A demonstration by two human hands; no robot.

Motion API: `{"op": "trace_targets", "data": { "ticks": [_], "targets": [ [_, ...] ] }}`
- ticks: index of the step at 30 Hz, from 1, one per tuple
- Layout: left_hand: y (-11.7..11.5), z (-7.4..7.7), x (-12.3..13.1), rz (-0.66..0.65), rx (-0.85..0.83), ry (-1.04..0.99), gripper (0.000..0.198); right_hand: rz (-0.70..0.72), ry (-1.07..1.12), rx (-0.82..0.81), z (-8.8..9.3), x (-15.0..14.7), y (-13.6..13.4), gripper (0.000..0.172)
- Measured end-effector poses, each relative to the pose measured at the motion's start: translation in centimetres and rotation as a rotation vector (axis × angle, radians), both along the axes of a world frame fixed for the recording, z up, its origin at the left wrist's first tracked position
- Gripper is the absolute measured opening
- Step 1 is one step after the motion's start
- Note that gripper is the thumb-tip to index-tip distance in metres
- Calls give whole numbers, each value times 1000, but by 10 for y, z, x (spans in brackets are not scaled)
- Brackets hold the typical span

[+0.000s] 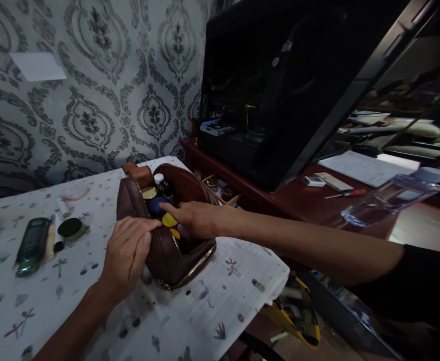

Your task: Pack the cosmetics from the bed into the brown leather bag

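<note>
A brown leather zip bag (200,263) lies unzipped on the cloth-covered table, its mouth facing up. My left hand (127,250) grips the near left edge of the bag, with the fingers laid over the leather. Inside the opening, my right hand (191,219) has its index finger stretched out against a round blue item (156,204); its other fingers are mostly hidden. A round yellow item (169,219) sits just under that finger. Further back in the bag are a white-capped bottle (159,179) and a gold-coloured round lid (149,193).
Left on the table lie a dark bottle with a green end (33,245), a dark green round item (71,228) and a white tube (62,205). A large black television (272,90) stands on a red cabinet (295,205). At right, a clear bottle (389,200) lies tilted.
</note>
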State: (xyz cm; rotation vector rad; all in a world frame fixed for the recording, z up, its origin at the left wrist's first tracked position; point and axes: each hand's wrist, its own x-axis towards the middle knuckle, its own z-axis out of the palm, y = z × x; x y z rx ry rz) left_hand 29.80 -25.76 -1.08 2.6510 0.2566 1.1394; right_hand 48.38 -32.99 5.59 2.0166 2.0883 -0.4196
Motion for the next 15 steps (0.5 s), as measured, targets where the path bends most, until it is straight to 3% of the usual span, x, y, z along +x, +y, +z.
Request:
{"op": "trace_targets", "data": {
  "ticks": [7,15],
  "targets": [
    [0,-1,1,-10,-1,-13,35,37,29,8,-4,3,-3,81],
    [1,-5,0,3,-58,13,34,-83,185,-58,3,7,8,81]
  ]
}}
